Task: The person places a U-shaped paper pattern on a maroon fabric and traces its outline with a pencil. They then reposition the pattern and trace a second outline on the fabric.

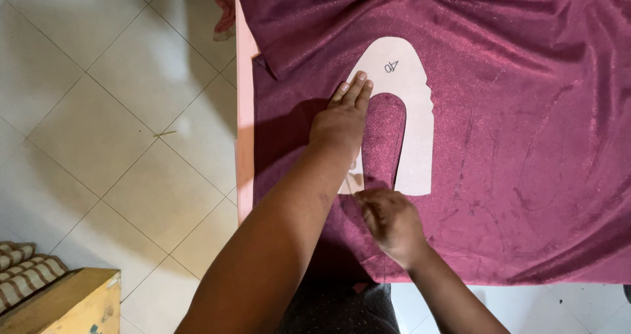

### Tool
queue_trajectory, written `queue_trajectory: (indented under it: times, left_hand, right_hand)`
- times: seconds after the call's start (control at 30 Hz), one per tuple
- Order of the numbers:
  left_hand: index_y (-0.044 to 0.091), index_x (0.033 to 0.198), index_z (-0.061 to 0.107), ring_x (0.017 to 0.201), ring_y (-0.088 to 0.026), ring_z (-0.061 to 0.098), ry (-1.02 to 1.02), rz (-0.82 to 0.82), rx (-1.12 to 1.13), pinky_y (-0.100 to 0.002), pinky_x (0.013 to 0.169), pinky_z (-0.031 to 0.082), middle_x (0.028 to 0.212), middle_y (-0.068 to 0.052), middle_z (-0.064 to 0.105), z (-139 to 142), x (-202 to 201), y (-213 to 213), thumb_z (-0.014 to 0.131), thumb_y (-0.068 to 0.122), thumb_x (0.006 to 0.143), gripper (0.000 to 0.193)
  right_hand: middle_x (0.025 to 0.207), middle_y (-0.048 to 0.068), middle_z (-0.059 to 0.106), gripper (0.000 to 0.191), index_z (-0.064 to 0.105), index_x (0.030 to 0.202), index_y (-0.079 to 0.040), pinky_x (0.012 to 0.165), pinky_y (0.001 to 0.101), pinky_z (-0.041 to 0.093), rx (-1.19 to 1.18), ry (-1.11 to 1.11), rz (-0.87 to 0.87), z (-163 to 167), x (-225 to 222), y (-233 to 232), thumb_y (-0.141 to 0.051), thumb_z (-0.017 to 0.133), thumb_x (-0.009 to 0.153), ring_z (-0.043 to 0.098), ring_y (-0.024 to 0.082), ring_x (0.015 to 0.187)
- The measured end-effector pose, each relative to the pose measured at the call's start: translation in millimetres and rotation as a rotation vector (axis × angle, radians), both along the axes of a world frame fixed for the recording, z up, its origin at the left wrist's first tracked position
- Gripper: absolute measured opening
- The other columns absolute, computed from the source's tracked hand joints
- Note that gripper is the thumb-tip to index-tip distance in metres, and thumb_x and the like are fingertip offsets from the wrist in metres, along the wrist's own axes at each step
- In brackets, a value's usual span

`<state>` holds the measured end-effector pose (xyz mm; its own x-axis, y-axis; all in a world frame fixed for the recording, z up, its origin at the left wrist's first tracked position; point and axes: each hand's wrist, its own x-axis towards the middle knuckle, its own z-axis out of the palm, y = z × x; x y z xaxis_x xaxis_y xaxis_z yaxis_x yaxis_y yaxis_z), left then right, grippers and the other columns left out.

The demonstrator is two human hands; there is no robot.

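Both forearms are filling the near part of my view, reaching out over the near edge of the desk (244, 111), which is showing only as a pale pink strip along its left side. I am seeing the left hand (342, 120) lying flat, fingers (355, 88) straight and close together, pressing down on the left arm of a white arch-shaped paper pattern (411, 104). That pattern is lying on the shiny maroon fabric (526, 143) that is covering almost the whole desk, roughly midway between the left and right edges and closer to the far edge than the near one, its open end pointing toward the near edge. The right hand (391, 219) is sitting just beyond the near edge, fingers curled and pinched tight at the foot of the pattern's left arm; I cannot tell what, if anything, they are gripping. Off the left edge, white floor tiles (118, 130) are showing, with a yellow wooden box (66, 304) by a striped cloth (26, 268) lying on the floor.
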<state>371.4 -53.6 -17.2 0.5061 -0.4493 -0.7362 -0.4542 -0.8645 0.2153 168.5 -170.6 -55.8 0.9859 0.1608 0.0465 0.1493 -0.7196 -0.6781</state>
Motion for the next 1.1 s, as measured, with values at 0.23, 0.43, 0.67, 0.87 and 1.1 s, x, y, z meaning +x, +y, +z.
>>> queue_trajectory:
  times: [0.23, 0.43, 0.67, 0.87, 1.1]
  left_hand:
    - [0.009, 0.161, -0.016, 0.156, -0.014, -0.018, -0.171, -0.137, 0.023, -0.024, 0.125, -0.008, 0.169, -0.006, -0.023, -12, -2, 0, 0.046, -0.021, 0.084, 0.103]
    - [0.018, 0.162, -0.015, 0.156, -0.013, -0.015, -0.155, -0.002, -0.018, -0.020, 0.124, 0.007, 0.170, 0.001, -0.022, -17, -3, 0, 0.047, -0.022, 0.085, 0.107]
    - [0.023, 0.162, -0.015, 0.156, -0.014, -0.013, -0.073, 0.073, -0.031, -0.017, 0.121, 0.024, 0.169, 0.006, -0.023, -10, -3, 3, 0.061, -0.015, 0.084, 0.116]
    - [0.025, 0.162, -0.016, 0.157, -0.015, -0.012, -0.072, 0.103, -0.046, -0.018, 0.114, 0.037, 0.169, 0.007, -0.024, -5, -1, 4, 0.066, -0.011, 0.085, 0.117]
    - [0.027, 0.162, -0.014, 0.157, -0.014, -0.009, -0.086, 0.127, -0.076, -0.019, 0.116, 0.034, 0.169, 0.009, -0.021, -12, -1, 5, 0.075, -0.004, 0.081, 0.124]
  right_hand:
    - [0.099, 0.014, 0.076, 0.015, 0.067, 0.103, -0.003, 0.072, 0.0410, 0.062, -0.097, -0.006, -0.080, 4, -8, -9, -0.015, 0.068, 0.094, 0.074, 0.029, 0.086]
    - [0.100, 0.014, 0.075, 0.016, 0.064, 0.105, -0.003, 0.068, 0.0380, 0.064, -0.145, 0.004, -0.131, -5, -7, -6, -0.016, 0.068, 0.097, 0.075, 0.027, 0.083]
    - [0.098, 0.013, 0.076, 0.014, 0.065, 0.103, -0.003, 0.066, 0.0378, 0.063, -0.149, 0.026, -0.214, -4, -5, -5, -0.016, 0.068, 0.098, 0.075, 0.026, 0.080]
    - [0.096, 0.014, 0.076, 0.012, 0.068, 0.101, -0.004, 0.066, 0.0370, 0.062, -0.120, 0.069, -0.207, 7, 6, -1, -0.015, 0.066, 0.097, 0.075, 0.027, 0.080]
    - [0.098, 0.019, 0.076, 0.015, 0.072, 0.109, -0.003, 0.072, 0.0389, 0.061, -0.098, -0.052, -0.226, 13, 79, 5, -0.013, 0.066, 0.100, 0.075, 0.029, 0.080]
